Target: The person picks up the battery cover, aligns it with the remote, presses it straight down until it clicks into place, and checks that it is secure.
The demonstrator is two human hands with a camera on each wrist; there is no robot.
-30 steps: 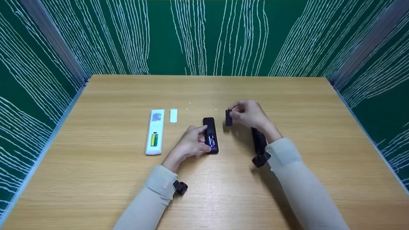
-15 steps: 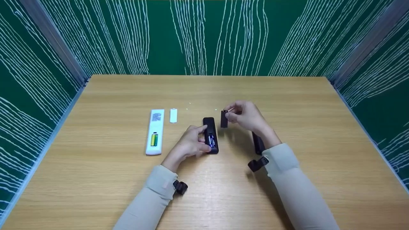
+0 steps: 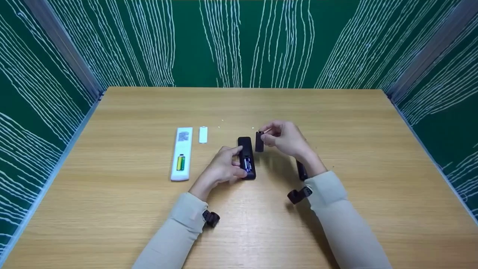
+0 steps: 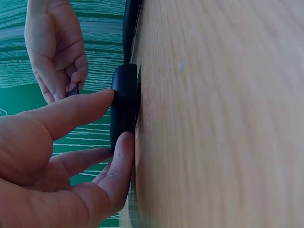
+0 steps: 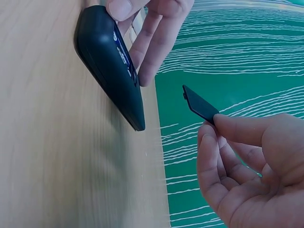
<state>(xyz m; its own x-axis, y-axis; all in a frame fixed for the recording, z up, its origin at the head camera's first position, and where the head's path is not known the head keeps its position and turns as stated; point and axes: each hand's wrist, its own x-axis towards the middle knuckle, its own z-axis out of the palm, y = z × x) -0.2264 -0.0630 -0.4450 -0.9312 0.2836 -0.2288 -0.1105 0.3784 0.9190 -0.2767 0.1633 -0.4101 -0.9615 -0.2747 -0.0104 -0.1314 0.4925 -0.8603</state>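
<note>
A black remote control (image 3: 245, 147) lies back side up on the table, its battery compartment uncovered and batteries (image 3: 247, 164) inside. My left hand (image 3: 224, 164) grips this remote from its left side, thumb near the lower end and fingers along the edge, as the left wrist view also shows. Just right of the remote and above the table, my right hand (image 3: 287, 139) pinches a black battery cover (image 5: 200, 105) between thumb and fingers. The cover is apart from the remote. In the right wrist view, a small tab shows on the cover's edge.
To the left lies a white remote control (image 3: 182, 145) with a yellow and a green battery (image 3: 180, 163) in its uncovered compartment. Its white battery cover (image 3: 202, 135) lies beside it. Another black object (image 3: 301, 170) is partly hidden under my right forearm. Tiny white specks dot the table (image 3: 239, 108).
My right hand has moved left and slightly nearer to me, bringing the battery cover closer to the black remote. My left hand and the black remote have stayed in place.
</note>
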